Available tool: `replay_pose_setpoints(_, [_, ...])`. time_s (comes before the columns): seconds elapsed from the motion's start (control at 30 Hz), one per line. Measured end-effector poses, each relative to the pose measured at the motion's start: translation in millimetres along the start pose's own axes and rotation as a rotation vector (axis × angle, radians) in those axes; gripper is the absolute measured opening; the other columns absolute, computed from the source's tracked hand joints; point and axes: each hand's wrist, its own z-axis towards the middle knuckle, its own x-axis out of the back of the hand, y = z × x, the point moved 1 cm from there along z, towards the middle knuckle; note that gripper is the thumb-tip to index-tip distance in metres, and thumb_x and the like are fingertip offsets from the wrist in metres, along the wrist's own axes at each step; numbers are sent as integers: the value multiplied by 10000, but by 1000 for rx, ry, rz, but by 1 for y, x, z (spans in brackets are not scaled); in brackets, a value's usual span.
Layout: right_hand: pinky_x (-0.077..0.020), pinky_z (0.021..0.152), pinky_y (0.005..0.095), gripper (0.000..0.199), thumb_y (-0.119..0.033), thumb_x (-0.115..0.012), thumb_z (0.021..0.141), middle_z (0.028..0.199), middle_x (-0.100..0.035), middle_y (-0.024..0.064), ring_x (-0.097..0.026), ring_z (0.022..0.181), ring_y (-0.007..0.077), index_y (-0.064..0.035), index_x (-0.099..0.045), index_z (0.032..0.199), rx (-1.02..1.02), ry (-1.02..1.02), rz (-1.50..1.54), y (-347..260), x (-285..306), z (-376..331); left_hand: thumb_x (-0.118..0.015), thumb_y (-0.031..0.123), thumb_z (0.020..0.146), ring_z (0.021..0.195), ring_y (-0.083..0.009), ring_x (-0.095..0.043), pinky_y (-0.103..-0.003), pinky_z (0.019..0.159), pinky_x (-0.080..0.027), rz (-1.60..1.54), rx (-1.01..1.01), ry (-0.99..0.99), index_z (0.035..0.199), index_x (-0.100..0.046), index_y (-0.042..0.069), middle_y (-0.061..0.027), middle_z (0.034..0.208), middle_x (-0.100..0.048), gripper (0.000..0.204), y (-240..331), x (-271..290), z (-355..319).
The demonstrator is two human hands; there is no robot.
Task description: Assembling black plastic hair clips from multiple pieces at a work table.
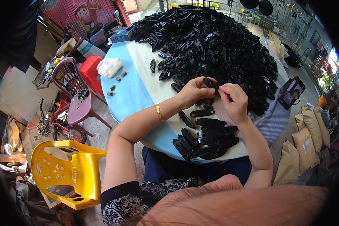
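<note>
A small black plastic part [210, 82] is pinched between the thumb and fingers of my left hand [194, 91], which wears a gold bangle on its wrist. My right hand [234, 101] closes its fingertips at the part's right end; whatever sits between them is too small to make out. Both hands are above the table, in front of a big heap of similar black plastic parts [214, 45]. Closer to my body, several longish black parts [216, 135] lie grouped side by side. A single black part [202, 113] rests just below my hands.
A round table [128, 94] with a blue and cream cover bears everything. On its left are a white crumpled bag [109, 67] and small brown blocks [112, 87]. A phone [292, 92] stands at the right edge. Yellow [69, 173] and pink [79, 101] chairs stand left; sacks [305, 147], right.
</note>
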Motion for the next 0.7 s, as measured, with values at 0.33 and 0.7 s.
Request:
replay_pose_setpoints(0.33, [-486,590,274,123,51,-636,743,827,-639,70,-587,712,208,-27,-644,838,136,-29,9,1,3,3,-457,202,971,719,-158,-618,-244,608,-507,-150,90,-79,1189,-508,5,-102,940,-617,298,17,-2,-4])
replay_pose_setpoints(0.7, [-504,601,286,253,26,-607,592,878,-639,59,-573,753,221,-35,-651,833,315,-148,-116,-1,8,1,-590,250,903,600,-132,-627,-217,520,-497,243,272,-79,951,-614,-36,-114,804,-666,291,36,-2,-13])
